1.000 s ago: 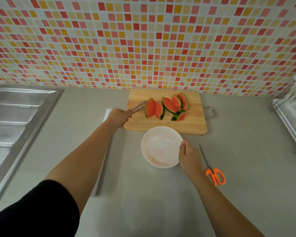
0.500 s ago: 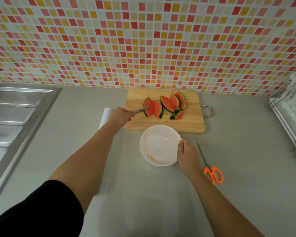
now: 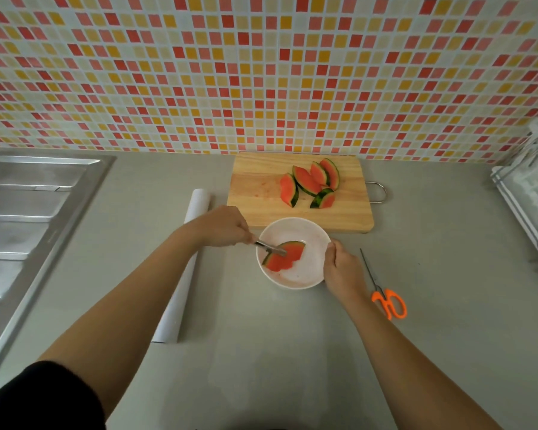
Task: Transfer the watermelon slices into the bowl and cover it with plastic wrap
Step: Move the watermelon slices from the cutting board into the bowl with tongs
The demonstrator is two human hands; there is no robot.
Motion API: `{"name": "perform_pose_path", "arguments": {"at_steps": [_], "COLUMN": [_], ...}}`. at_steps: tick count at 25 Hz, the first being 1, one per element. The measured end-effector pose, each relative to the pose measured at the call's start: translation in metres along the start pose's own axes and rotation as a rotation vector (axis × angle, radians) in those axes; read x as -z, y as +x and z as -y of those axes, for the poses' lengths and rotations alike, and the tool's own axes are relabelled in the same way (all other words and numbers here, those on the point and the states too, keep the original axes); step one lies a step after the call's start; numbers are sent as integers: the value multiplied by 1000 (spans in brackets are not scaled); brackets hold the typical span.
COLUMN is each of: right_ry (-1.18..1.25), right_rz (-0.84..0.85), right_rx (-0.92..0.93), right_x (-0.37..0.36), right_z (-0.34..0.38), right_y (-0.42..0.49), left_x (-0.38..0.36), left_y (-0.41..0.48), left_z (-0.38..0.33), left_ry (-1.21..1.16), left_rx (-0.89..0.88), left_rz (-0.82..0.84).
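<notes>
A white bowl stands on the grey counter just in front of a wooden cutting board. My left hand grips metal tongs whose tips pinch one watermelon slice inside the bowl. My right hand holds the bowl's right rim. Several more watermelon slices lie on the right half of the board. A white roll of plastic wrap lies lengthwise on the counter, partly under my left forearm.
Orange-handled scissors lie right of the bowl. A steel sink drainboard fills the left side. A white wire dish rack sits at the right edge. A tiled wall stands behind the board.
My left hand carried one slice with the tongs from the cutting board toward me into the bowl. My right hand stayed on the bowl's rim.
</notes>
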State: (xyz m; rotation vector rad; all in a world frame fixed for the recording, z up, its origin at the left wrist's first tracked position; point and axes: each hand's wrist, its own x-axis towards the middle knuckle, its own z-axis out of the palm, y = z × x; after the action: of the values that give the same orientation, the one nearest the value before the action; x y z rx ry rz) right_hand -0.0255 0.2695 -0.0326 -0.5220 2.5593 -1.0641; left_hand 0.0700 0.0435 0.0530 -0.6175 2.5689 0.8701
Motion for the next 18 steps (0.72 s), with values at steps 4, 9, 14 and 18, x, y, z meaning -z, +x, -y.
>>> {"name": "perform_pose_path", "arguments": {"at_steps": [4,9,14,18], "right_ry": [10,18,25,2], "right_rz": [1,-6,-12,-19], "right_rx": [18,34,31,48], "right_x": [0,-1,-1,-1], "right_z": [1,-1,-2,-3], "right_y": [0,0,1,1], "left_x": [-11,9,31,-9], "left_y": [2,-9,13,51], "left_z": [-19,-27,-26,-38], "left_ry": [219,471,312,170], "left_rx": [-2,-26,42,104], "left_rz": [-6,-147,-427,-499]}}
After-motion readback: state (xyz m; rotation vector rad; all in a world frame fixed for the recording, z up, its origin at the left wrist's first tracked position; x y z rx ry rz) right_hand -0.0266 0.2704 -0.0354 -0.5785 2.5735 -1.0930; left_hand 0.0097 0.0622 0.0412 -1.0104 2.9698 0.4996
